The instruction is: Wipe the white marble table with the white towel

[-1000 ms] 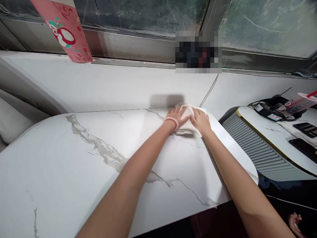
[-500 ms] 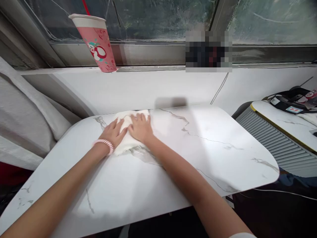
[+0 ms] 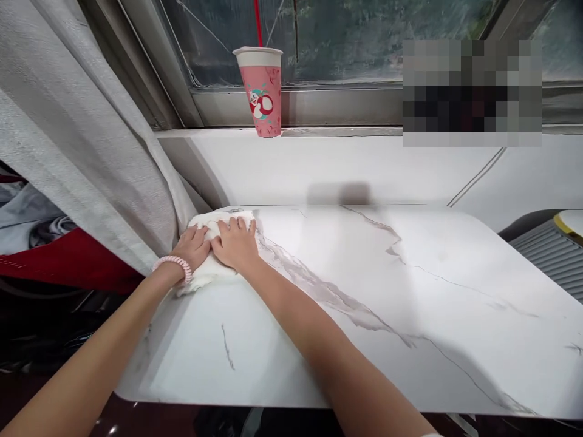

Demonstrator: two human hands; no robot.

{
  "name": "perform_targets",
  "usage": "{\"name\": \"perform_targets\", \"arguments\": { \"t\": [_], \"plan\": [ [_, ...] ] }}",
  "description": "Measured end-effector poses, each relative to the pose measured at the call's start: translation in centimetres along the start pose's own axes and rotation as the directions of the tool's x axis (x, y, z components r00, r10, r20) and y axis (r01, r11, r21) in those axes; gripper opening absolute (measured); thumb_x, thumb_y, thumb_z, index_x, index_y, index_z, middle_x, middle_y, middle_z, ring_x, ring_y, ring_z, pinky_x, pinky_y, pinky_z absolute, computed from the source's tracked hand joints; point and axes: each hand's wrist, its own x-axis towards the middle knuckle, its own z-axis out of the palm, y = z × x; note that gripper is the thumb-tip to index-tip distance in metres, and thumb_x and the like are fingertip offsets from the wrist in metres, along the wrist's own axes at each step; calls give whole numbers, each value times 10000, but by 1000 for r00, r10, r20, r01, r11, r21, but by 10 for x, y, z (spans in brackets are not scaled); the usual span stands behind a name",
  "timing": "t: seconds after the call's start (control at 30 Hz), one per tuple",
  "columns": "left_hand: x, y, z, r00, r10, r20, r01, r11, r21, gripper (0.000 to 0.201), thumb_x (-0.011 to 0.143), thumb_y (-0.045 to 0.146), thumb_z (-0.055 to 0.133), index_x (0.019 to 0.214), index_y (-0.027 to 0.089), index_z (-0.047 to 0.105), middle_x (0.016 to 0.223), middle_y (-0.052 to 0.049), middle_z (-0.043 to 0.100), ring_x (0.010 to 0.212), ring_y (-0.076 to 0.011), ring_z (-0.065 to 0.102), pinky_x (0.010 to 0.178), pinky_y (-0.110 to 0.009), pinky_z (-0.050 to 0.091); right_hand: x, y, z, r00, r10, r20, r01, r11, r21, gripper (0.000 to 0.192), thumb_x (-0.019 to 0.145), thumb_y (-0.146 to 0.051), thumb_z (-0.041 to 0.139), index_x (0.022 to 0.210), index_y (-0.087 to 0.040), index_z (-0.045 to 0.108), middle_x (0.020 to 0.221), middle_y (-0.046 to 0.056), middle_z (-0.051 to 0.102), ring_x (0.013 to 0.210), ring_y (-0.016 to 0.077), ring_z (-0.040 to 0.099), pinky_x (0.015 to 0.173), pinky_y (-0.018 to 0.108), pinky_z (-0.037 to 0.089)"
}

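Note:
A white cloth (image 3: 207,278) lies flat at the far left corner of the white marble-patterned table (image 3: 364,315). My left hand (image 3: 194,246), with a pink coiled band on the wrist, presses on the cloth's left part. Beside it, my right hand (image 3: 235,243) presses palm down on the cloth's right part, fingers pointing toward the wall. Both hands touch each other on top of the cloth.
A grey curtain (image 3: 77,139) hangs just left of the table's corner. A pink paper cup (image 3: 263,91) with a red straw stands on the window sill behind. A grey ribbed appliance (image 3: 551,255) sits at the right edge.
Both hands have slid the cloth leftward along the table's far edge, from the right corner through the middle to the left corner by the curtain.

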Motion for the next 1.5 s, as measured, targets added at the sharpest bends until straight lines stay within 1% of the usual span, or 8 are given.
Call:
{"name": "perform_targets", "arguments": {
  "t": [0.23, 0.43, 0.57, 0.7, 0.97, 1.13, 1.27, 1.5],
  "plan": [
    [39, 14, 2, 985, -147, 90, 146, 989, 11, 479, 922, 270, 298, 1262, 98, 588, 1446, -195, 539, 1416, -306, 408, 1141, -486, 366, 21, 21, -2, 998, 55, -34, -53, 998, 38, 497, 1016, -386, 338, 1427, -151, 491, 1532, 149, 444, 1452, 299, 323, 1229, 582, 139],
    [75, 77, -7, 984, -155, 82, 159, 987, -32, 506, 922, 243, 308, 1351, 97, 533, 1504, -216, 484, 1455, -322, 368, 1154, -544, 331, 16, 67, -26, 993, 93, -67, -93, 996, -7, 480, 1004, -353, 359, 1433, -184, 492, 1519, 136, 465, 1420, 303, 361, 1197, 627, 157],
    [103, 158, -21, 958, -255, 127, 268, 959, -96, 590, 965, 314, 256, 1471, 46, 400, 1575, -244, 365, 1475, -339, 338, 1169, -554, 305, -6, 122, -62, 992, 107, -68, -111, 992, -64, 508, 988, -308, 381, 1478, -197, 454, 1518, 122, 472, 1404, 286, 389, 1204, 591, 168],
    [123, 261, -34, 961, -228, 158, 253, 953, -163, 639, 980, 370, 265, 1522, 38, 324, 1623, -227, 273, 1515, -349, 242, 1214, -546, 222, -52, 197, -108, 994, 85, -63, -92, 990, -104, 534, 963, -288, 391, 1481, -184, 465, 1531, 127, 466, 1409, 284, 398, 1189, 537, 243],
    [154, 456, -53, 988, 111, 109, -63, 928, -368, 677, 979, 408, 270, 1542, 33, 293, 1639, -212, 243, 1534, -351, 168, 1243, -542, 145, -187, 348, -200, 950, 199, -242, -251, 946, -207, 524, 948, -350, 356, 1418, -193, 526, 1457, 117, 555, 1353, 273, 491, 1136, 471, 375],
    [174, 541, -64, 948, 306, 88, -235, 859, -455, 682, 984, 423, 272, 1537, 25, 295, 1643, -223, 223, 1538, -348, 150, 1254, -514, 123, -258, 398, -244, 886, 323, -332, -403, 892, -207, 532, 936, -400, 345, 1381, -196, 553, 1429, 111, 576, 1351, 274, 496, 1156, 477, 371],
    [189, 572, -68, 918, 388, 78, -305, 819, -485, 660, 979, 426, 289, 1528, 62, 323, 1640, -188, 258, 1529, -311, 193, 1255, -481, 146, -280, 409, -261, 806, 448, -386, -551, 807, -214, 519, 942, -409, 342, 1378, -222, 554, 1440, 107, 567, 1365, 299, 476, 1157, 580, 337],
    [211, 578, -61, 919, 394, 20, -326, 787, -524, 655, 977, 433, 315, 1508, 51, 357, 1616, -178, 311, 1504, -291, 247, 1254, -420, 176, -268, 414, -268, 748, 541, -385, -655, 695, -297, 534, 964, -445, 295, 1415, -263, 516, 1480, 106, 525, 1399, 342, 419, 1132, 745, 226]
  ]
}}
